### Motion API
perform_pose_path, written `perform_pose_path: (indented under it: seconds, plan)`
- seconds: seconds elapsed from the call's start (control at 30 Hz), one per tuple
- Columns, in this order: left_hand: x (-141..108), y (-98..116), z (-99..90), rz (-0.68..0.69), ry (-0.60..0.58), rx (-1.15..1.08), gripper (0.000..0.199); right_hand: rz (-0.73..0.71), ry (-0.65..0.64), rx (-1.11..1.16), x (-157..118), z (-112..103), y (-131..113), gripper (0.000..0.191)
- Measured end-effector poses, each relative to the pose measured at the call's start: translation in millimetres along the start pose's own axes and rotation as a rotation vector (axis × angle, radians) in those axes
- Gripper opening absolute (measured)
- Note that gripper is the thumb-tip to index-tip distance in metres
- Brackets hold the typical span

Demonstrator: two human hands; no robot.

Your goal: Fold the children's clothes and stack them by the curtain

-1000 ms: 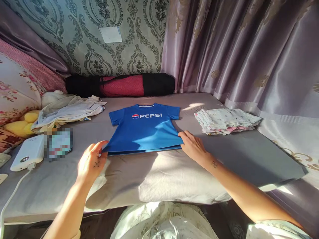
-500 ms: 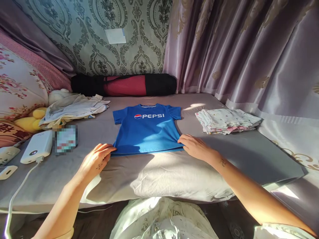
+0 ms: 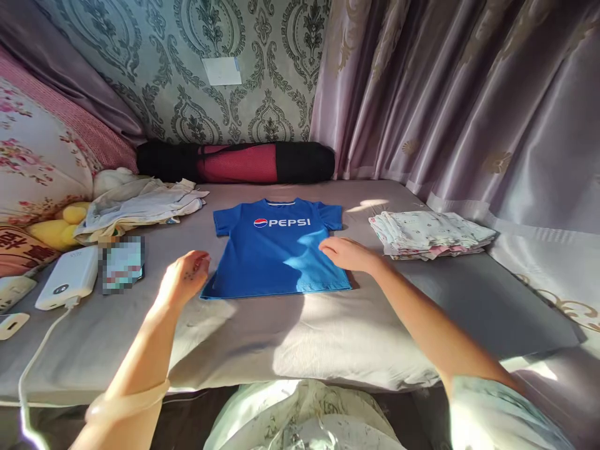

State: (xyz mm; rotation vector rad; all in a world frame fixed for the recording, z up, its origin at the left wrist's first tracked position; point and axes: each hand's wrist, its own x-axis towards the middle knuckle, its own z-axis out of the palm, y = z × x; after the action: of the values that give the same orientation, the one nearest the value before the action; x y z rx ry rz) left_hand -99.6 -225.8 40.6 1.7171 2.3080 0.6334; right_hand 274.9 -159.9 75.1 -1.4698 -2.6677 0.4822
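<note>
A blue T-shirt (image 3: 272,262) with a white PEPSI print lies flat, front up, on the grey bed sheet, its collar away from me and its hem towards me. My left hand (image 3: 185,275) is just left of the shirt's lower side, apart from it, with the fingers curled in and nothing seen in them. Over the shirt's right side is my right hand (image 3: 349,253), fingers bent and pressed together. No cloth is seen lifted by it; whether its fingertips touch the shirt is hard to tell.
Folded patterned cloths (image 3: 434,234) are stacked on the right. Left are rumpled light clothes (image 3: 140,206), a white power bank (image 3: 70,278) with a cable and a blurred phone-like item (image 3: 122,265). A black and red roll bag (image 3: 237,162) lies along the wall.
Both hands have let go of the shirt's lower corners. The left has risen slightly; the right has moved up and left over the shirt. The hem now lies flat, a little nearer me.
</note>
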Motion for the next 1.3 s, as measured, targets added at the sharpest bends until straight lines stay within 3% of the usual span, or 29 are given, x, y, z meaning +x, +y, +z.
perform_pose_path:
  seconds: [0.03, 0.13, 0.27, 0.57, 0.87, 0.97, 1.13, 1.3]
  plan:
    - [7, 2, 4.4, -0.023, -0.014, 0.026, 0.042, 0.031, 0.084, -0.008, 18, 7, 0, 0.041]
    - [15, 3, 14.3, -0.029, -0.079, 0.079, 0.04, 0.125, 0.148, -0.057, 64, 34, 4, 0.056]
    - [6, 2, 16.3, -0.042, -0.123, 0.062, 0.041, 0.231, 0.134, -0.127, 89, 62, 15, 0.067]
    - [-5, -3, 15.9, -0.031, -0.171, 0.004, 0.037, 0.233, 0.127, -0.209, 90, 70, 24, 0.068]
    - [-14, 21, 15.3, 0.097, -0.129, 0.377, 0.028, 0.221, 0.152, -0.261, 89, 70, 24, 0.065]
    - [-9, 19, 12.4, 0.031, -0.146, 0.275, 0.026, 0.213, 0.162, -0.266, 90, 71, 25, 0.064]
    - [3, 4, 10.2, -0.204, -0.146, -0.017, 0.02, 0.205, 0.177, -0.269, 90, 74, 27, 0.064]
    - [-4, 10, 12.4, -0.18, -0.08, 0.005, 0.029, 0.209, 0.179, -0.257, 91, 74, 27, 0.065]
